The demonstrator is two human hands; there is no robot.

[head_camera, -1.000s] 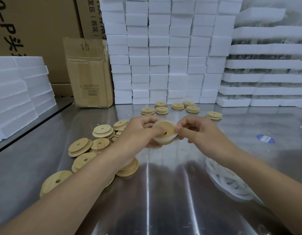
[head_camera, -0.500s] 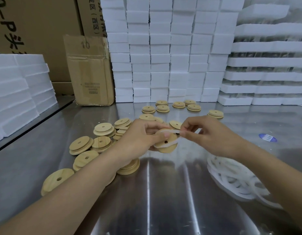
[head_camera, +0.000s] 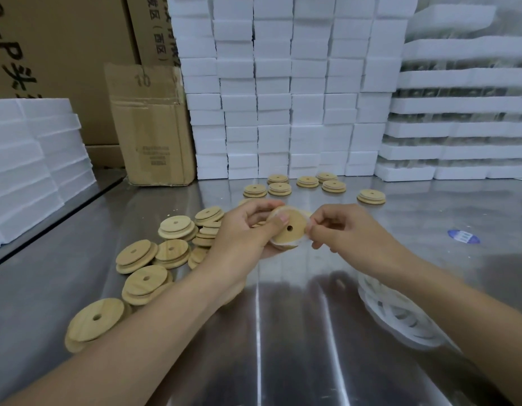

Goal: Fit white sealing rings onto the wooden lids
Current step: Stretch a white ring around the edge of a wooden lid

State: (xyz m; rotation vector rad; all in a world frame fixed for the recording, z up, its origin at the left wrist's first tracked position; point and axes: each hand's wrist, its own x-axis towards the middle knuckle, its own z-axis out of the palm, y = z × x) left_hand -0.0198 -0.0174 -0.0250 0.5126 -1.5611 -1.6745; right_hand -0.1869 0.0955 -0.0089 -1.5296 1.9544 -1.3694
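Head view. I log the left hand [head_camera: 242,232] curled round a wooden lid [head_camera: 289,232], thumb pressed on its face beside the centre hole, lid raised above the steel table [head_camera: 283,347] and tilted toward the camera. A white sealing ring [head_camera: 301,245] lies round the lid's right and lower edge. The right hand [head_camera: 341,230] pinches that ring at the lid's right rim, thumb and fingertips closed together on it. Loose lids [head_camera: 142,256] lie heaped on the table to the left. More lids [head_camera: 279,189] lie flat farther back, near the foam blocks [head_camera: 283,83]. A heap of white rings [head_camera: 400,317] sits under the right forearm. A cardboard box [head_camera: 151,127] stands back left.
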